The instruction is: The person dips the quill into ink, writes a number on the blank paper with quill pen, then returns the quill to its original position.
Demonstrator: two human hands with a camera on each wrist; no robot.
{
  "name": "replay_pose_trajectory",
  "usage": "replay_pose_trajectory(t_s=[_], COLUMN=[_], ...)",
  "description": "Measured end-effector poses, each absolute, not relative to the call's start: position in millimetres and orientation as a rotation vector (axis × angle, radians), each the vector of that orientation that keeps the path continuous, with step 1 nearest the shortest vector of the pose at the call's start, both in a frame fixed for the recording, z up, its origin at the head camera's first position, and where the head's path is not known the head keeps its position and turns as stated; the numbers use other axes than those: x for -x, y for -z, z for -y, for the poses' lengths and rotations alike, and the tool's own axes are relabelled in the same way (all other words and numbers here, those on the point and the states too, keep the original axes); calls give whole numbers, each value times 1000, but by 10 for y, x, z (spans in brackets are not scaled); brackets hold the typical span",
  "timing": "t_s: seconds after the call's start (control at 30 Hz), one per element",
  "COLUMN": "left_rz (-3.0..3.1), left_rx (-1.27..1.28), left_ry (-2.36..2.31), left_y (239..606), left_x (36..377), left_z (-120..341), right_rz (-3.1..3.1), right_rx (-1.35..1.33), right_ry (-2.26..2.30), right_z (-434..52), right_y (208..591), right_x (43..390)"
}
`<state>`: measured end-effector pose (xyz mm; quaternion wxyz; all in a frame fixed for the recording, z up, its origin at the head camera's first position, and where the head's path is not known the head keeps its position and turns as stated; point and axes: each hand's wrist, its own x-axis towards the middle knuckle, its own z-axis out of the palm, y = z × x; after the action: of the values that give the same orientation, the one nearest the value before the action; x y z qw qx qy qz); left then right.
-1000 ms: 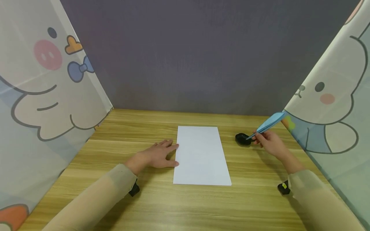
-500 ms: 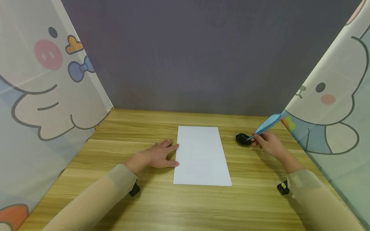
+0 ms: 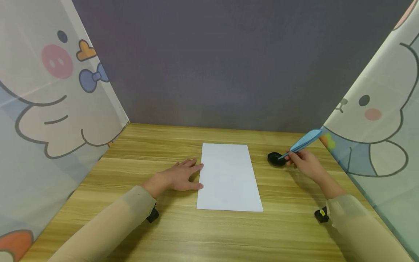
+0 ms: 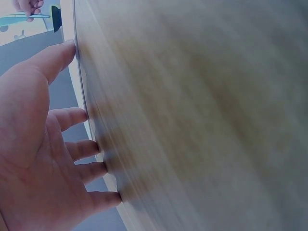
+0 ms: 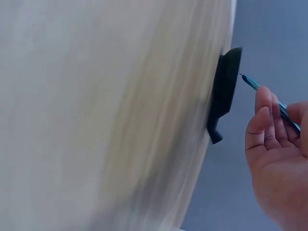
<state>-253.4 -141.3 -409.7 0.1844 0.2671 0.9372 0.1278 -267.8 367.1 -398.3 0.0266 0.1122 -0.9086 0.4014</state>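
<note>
Nothing has shifted since the earlier frames: both hands stay in place over a wooden table (image 3: pixel 209 233).
White sheet of paper (image 3: pixel 228 177) lies flat at the table's centre. Left hand (image 3: pixel 178 176) rests released, fingers straight, its fingertips touching the paper's left edge. Right hand (image 3: pixel 306 162) pinches a blue feather pen (image 3: pixel 302 143), the tip over a small black ink dish (image 3: pixel 276 159) right of the paper.

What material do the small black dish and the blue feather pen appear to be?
Black dish: probably plastic or glazed ceramic; smooth, dark, faint sheen. Feather pen, held by the right hand: flat, matte light-blue vane, likely synthetic or dyed feather; its thin tip's material is unclear.
</note>
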Motion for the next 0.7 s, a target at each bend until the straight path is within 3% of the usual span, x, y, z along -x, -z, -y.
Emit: replay_pose_trajectory(t_s=[0.7], left_rz=[-2645], left_rx=[-763], left_ry=[-353], left_y=[4097], left_x=[2538], left_z=[1408], right_rz=[2611], right_rx=[-321], right_ry=[-1542], right_z=[-2950], right_y=[3768], right_x=[2853])
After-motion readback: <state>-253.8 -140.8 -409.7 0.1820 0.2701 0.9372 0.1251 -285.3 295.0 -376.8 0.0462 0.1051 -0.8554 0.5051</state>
